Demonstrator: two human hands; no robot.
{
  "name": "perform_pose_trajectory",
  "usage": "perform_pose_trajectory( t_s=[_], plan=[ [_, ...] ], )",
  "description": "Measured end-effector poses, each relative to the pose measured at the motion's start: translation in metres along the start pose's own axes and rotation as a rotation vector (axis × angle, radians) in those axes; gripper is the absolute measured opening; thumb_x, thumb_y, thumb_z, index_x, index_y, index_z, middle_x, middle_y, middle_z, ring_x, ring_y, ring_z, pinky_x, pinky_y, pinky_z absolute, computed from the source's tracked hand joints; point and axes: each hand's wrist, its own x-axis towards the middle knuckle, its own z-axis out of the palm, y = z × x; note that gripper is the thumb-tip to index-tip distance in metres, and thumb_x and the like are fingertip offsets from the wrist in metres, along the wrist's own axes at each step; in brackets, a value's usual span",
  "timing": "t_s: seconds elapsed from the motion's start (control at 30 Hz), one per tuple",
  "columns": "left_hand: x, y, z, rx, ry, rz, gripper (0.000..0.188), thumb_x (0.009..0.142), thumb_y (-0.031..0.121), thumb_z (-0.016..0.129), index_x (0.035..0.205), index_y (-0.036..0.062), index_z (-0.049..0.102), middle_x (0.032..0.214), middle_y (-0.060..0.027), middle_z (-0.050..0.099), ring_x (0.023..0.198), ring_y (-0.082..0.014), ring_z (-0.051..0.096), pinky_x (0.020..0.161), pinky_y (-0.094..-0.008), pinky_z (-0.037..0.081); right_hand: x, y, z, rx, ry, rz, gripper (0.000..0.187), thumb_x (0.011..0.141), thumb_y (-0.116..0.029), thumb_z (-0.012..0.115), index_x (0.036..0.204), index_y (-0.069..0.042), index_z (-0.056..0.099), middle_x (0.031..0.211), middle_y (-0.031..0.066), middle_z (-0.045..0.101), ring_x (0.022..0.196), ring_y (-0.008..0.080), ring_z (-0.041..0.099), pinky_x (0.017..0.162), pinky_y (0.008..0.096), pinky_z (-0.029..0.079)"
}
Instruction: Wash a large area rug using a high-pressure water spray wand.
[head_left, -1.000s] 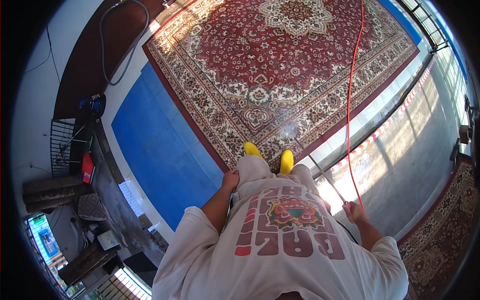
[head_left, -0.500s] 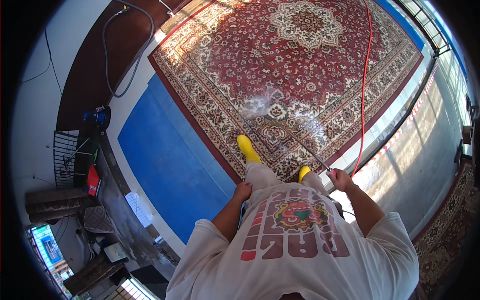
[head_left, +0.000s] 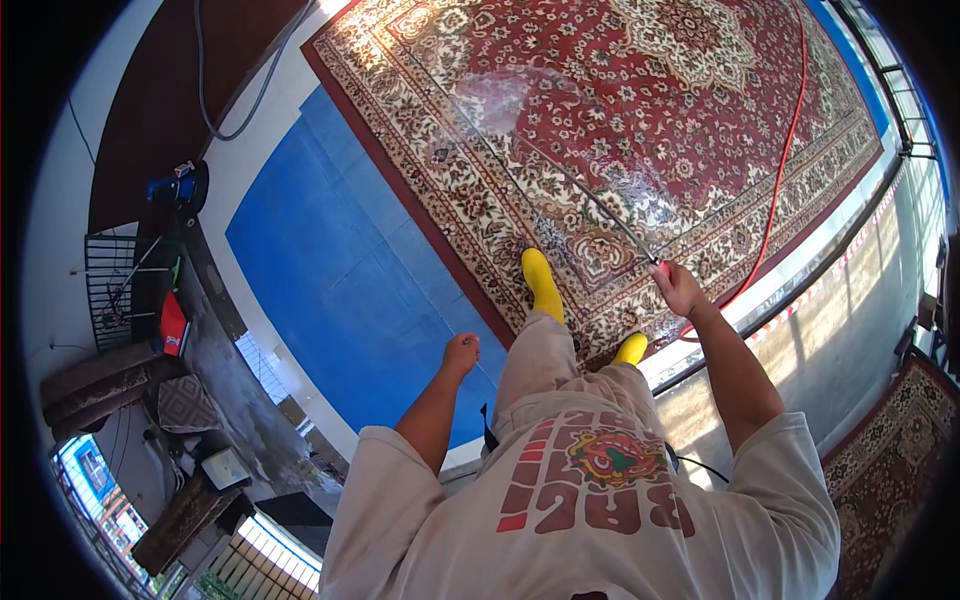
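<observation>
My right hand (head_left: 680,289) is wrapped round the handle end of a thin dark spray wand (head_left: 603,207). The wand points forward and left over a large red and cream floral carpet (head_left: 690,165). A pale haze of spray (head_left: 505,92) shows beyond its tip, above the carpet's border. My left hand (head_left: 461,354) hangs beside my left thigh, curled into a loose fist with nothing visible in it. My feet, in yellow boots (head_left: 541,280), stand on the carpet's near corner.
A red hose (head_left: 788,150) runs across the carpet's right side. Blue flooring (head_left: 340,270) lies left of it. A grey hose (head_left: 200,70) loops at the upper left. Another patterned carpet (head_left: 890,450) is at the lower right, and a metal railing (head_left: 893,80) borders the far right.
The spray haze has moved farther from my feet along the carpet. My left hand has swung out from my thigh. My right hand has pushed forward with the wand.
</observation>
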Motion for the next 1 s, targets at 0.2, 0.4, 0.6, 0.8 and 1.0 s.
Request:
perform_pose_trajectory(
  t_s=[0.2,0.4,0.6,0.8,1.0],
  plan=[
    [0.006,0.019,-0.003,-0.051,0.006,-0.009,0.026,0.088,0.02,0.055,0.106,0.0023,0.058,0.073,-0.007,0.059,0.06,-0.0136,0.056,0.052,-0.0273,0.046,0.026,-0.056,0.001,-0.014,0.114,-0.127,0.05,0.087,-0.048,0.047,0.086,0.001,0.054,0.074,0.0233,0.058,0.073,0.0385,0.056,0.069,0.0417,0.043],
    [-0.009,-0.006,0.027,-0.053,-0.044,0.083,0.024,0.089,0.02,0.054,0.105,0.0026,0.058,0.074,-0.0057,0.059,0.06,-0.0129,0.056,0.052,-0.0265,0.046,-0.06,-0.016,0.034,0.107,0.139,-0.138,0.044,0.089,-0.04,0.051,0.079,0.003,0.053,0.062,0.0154,0.052,0.059,0.0251,0.049,0.062,0.0374,0.042],
    [-0.044,-0.046,0.062,-0.037,-0.086,0.194,0.021,0.088,0.02,0.054,0.102,0.0044,0.06,0.074,-0.0051,0.06,0.06,-0.013,0.056,0.054,-0.0272,0.047,-0.234,0.097,0.075,0.098,0.122,0.023,0.043,0.089,-0.038,0.05,0.077,0.003,0.054,0.061,0.0165,0.052,0.058,0.0228,0.048,0.06,0.0367,0.042],
    [-0.076,-0.152,0.073,0.34,-0.11,0.257,0.028,0.086,0.02,0.053,0.107,0.0032,0.062,0.084,-0.0104,0.065,0.069,-0.0186,0.061,0.062,-0.0309,0.05,-0.421,0.202,0.135,-0.044,0.097,0.152,0.044,0.086,-0.042,0.052,0.073,-0.001,0.054,0.06,0.0163,0.053,0.058,0.0292,0.05,0.059,0.038,0.043],
    [-0.089,-0.232,0.046,0.363,-0.242,0.283,0.029,0.082,0.015,0.057,0.106,-0.0006,0.062,0.099,-0.0169,0.065,0.087,-0.0231,0.061,0.076,-0.0329,0.047,-0.549,0.246,0.185,-0.021,0.029,0.348,0.048,0.083,-0.046,0.054,0.071,0.0,0.057,0.067,0.0184,0.058,0.063,0.0309,0.054,0.063,0.0396,0.044]
  ],
)
